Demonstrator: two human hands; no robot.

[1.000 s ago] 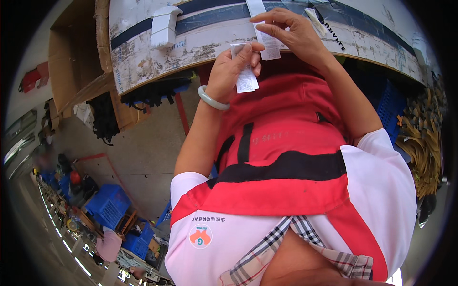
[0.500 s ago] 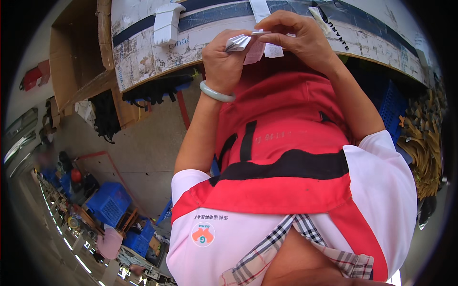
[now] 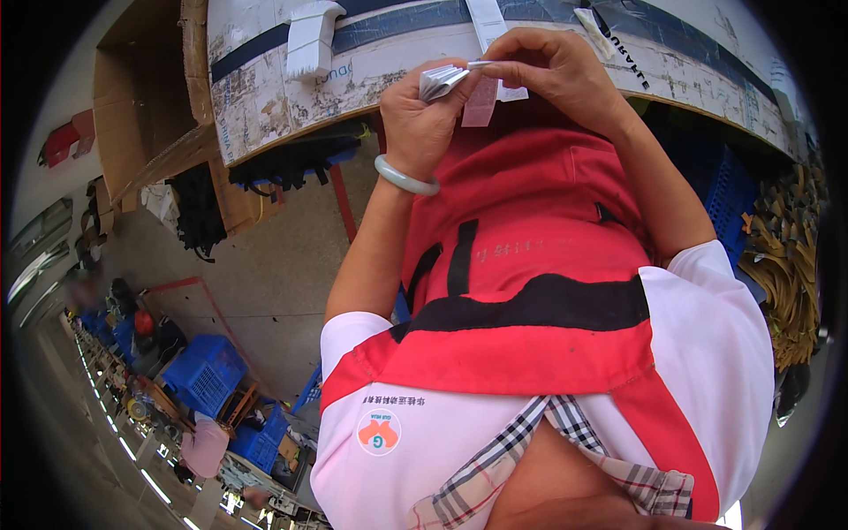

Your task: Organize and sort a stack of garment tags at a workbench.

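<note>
My left hand, with a pale bangle on its wrist, is closed around a fanned bundle of folded white slips. They look like paper or cloth labels; I cannot tell which. My right hand pinches the end of a thin white slip that bridges to the left fingertips. Below the fingers hangs a pink printed strip, and a white strip end shows beside it under the right hand. Both hands are above the near edge of a table covered in worn white cardboard.
A stack of white folded strips lies on the table at left, and a long white strip runs behind my hands. An open cardboard box stands left. Blue crates and a person in pink are at lower left.
My right fingers have closed down into a tighter pinch on the thin slip. The pink strip now hangs lower and more fully in view. Both hands have otherwise barely shifted.
</note>
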